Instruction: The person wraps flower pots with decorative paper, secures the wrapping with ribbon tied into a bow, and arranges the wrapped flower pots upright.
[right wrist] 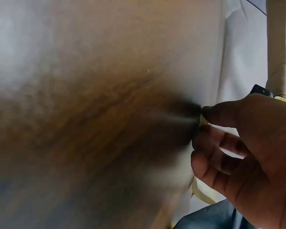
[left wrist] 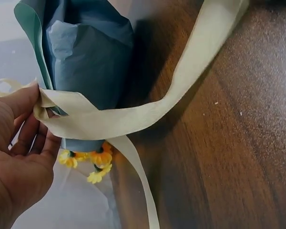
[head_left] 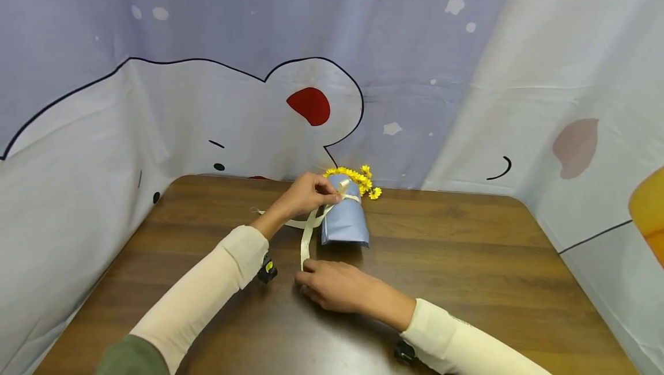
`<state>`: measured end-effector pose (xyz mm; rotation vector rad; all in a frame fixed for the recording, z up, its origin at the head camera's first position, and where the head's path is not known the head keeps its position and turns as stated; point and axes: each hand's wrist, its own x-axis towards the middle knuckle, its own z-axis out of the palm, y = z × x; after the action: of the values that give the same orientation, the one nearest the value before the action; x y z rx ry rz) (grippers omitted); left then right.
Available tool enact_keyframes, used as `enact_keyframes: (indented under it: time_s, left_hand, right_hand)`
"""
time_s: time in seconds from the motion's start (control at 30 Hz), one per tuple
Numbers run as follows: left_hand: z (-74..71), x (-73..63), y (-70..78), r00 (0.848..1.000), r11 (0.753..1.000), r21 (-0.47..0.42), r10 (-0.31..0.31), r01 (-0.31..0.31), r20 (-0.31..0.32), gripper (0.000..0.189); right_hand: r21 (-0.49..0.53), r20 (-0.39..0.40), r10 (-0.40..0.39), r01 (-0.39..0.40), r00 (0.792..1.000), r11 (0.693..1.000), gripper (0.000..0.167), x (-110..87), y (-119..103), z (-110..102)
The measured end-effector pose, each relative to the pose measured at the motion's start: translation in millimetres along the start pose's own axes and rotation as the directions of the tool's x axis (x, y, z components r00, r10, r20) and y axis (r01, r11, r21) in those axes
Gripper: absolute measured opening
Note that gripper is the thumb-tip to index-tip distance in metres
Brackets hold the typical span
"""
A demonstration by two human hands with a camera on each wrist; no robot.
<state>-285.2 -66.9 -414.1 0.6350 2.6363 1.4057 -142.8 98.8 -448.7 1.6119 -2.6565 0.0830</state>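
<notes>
A bouquet of yellow flowers [head_left: 365, 182] wrapped in blue paper [head_left: 344, 222] lies near the table's far edge, flowers pointing away. Cream ribbon [left wrist: 109, 123] goes round the wrapping, with a small loop [head_left: 344, 185] standing up on top. My left hand [head_left: 311, 195] pinches the ribbon between thumb and fingers at the side of the wrapping. Closer to me, my right hand [head_left: 337, 286] pinches a length of the ribbon [head_left: 307, 242] that runs down from the bouquet. In the right wrist view the thumb and index fingertips meet, the ribbon mostly hidden behind the fingers.
Another ribbon tail [head_left: 295, 224] trails left across the brown wooden table [head_left: 441, 260]. A printed curtain [head_left: 404, 104] hangs right behind the table's far edge and along its sides.
</notes>
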Motion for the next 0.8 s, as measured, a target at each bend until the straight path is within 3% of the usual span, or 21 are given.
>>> enact_keyframes:
  time_s: [0.07,0.17,0.27,0.37,0.5,0.6,0.67,0.73,0.8]
  left_hand:
    - [1.2,-0.6,-0.6,1.000,1.000,-0.003,0.001,-0.001,-0.007,0.009]
    - [2.5,-2.0,-1.9,1.000,1.000,-0.004,-0.002,0.002,-0.012,0.009]
    - [2.9,-2.9,-3.3,1.000,1.000,0.000,-0.008,0.008,-0.014,0.010]
    - [2.5,-3.9,-3.8,1.000,1.000,-0.003,-0.016,0.016,-0.025,0.010]
    - [1.9,-5.1,-3.3,0.999,1.000,-0.002,-0.022,0.022,-0.046,0.009]
    - [2.3,-5.6,-2.4,0.998,1.000,-0.005,-0.019,0.018,-0.056,0.009]
    - [3.1,-5.5,-1.4,0.998,1.000,-0.012,-0.020,0.019,-0.055,0.009]
    - [4.0,-5.6,0.1,0.998,0.999,-0.021,-0.025,0.024,-0.052,0.009]
    - [4.9,-5.3,1.3,0.998,0.999,-0.026,-0.032,0.030,-0.048,0.009]
  right_hand:
    - [0.024,0.013,-0.008,0.008,1.000,1.000,0.004,-2.1,-0.8,-2.1]
    - [0.166,0.044,-0.035,0.027,0.998,0.986,0.008,-8.2,-2.0,-12.1]
    - [0.390,0.048,-0.101,0.074,0.994,0.918,0.009,-15.6,-0.9,-29.4]
    - [0.530,0.010,-0.180,0.148,0.984,0.835,0.008,-21.9,3.2,-49.6]
    - [0.554,-0.069,-0.215,0.216,0.974,0.804,0.009,-28.1,13.4,-74.9]
    - [0.531,-0.173,-0.156,0.226,0.972,0.817,0.013,-33.9,27.3,-87.0]
    - [0.514,-0.259,-0.068,0.197,0.963,0.835,0.021,-39.0,41.1,-89.9]
    - [0.497,-0.336,0.065,0.118,0.940,0.860,0.034,-44.6,58.6,-89.6]
    - [0.494,-0.375,0.224,-0.011,0.900,0.869,0.047,-51.1,79.4,-86.0]
